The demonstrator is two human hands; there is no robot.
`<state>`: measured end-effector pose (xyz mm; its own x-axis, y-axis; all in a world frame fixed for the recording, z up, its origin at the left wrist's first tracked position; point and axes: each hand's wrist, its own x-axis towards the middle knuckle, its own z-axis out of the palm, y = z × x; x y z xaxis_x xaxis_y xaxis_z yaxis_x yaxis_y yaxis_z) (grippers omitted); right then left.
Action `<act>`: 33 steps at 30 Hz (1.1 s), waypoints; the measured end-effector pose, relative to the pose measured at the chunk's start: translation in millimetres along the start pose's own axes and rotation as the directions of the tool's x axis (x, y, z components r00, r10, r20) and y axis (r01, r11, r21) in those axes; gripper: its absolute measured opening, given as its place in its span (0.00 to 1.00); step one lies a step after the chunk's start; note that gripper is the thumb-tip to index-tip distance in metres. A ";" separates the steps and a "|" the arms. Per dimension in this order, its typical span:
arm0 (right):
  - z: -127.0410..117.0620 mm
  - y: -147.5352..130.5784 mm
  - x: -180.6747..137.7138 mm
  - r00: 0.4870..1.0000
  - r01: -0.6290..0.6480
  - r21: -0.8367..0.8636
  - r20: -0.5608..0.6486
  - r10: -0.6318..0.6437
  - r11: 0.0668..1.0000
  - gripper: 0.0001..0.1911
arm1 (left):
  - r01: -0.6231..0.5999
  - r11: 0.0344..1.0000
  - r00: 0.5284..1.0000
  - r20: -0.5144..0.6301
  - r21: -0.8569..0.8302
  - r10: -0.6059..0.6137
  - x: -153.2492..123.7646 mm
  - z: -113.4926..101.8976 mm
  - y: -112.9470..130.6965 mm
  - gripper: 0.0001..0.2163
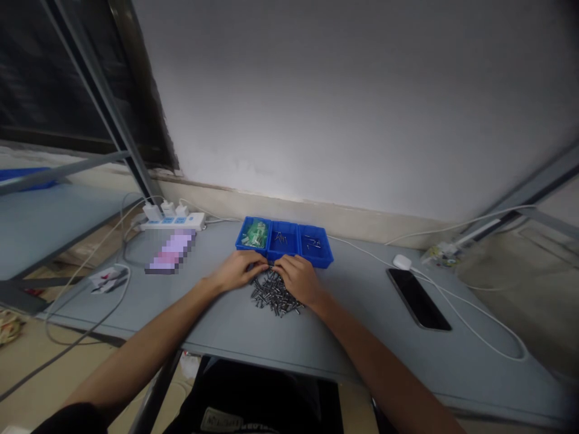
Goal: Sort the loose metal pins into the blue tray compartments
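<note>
Grey-blue worktop (362, 289) against a pale wall (344, 120): my left hand (239, 270) and right hand (299, 278) meet at the fingertips, pinching what appears to be a slim metal piece (271, 266), long axis running crosswise between them. Loose pile of small metal parts (275, 295) lies just on my side of the fingertips, right hand nearer, overlapping its edge; blue three-compartment tray (323, 263) sits just beyond both hands.

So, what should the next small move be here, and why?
Probably to set the thin piece that seems to sit between the left hand and right hand into the blue middle compartment or right compartment: both hold a few metal pieces and lie just beyond the fingertips. Which one suits it, the picture doesn't show.
</note>
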<state>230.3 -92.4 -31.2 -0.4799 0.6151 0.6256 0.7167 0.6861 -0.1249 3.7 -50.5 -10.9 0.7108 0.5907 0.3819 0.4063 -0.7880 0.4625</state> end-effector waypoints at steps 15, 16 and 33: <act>0.3 0.2 0.2 1.000 -0.006 0.028 0.023 0.005 1.000 0.08 | -0.012 1.000 1.000 0.006 0.009 0.012 0.1 0.3 0.1 0.11; -0.1 -0.1 0.2 1.000 -0.015 0.033 0.018 0.015 0.999 0.08 | -0.012 1.000 1.000 0.007 0.008 0.012 0.0 0.1 0.2 0.11; 0.3 0.0 -0.1 1.000 -0.002 0.016 0.024 0.001 1.000 0.07 | -0.013 1.000 1.000 0.011 0.018 0.013 -0.2 2.8 -2.0 0.12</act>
<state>230.2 -92.3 -31.5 -0.4908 0.6252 0.6069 0.7093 0.6912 -0.1385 4.4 -49.5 -14.1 0.7220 0.5788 0.3791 0.4073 -0.7985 0.4434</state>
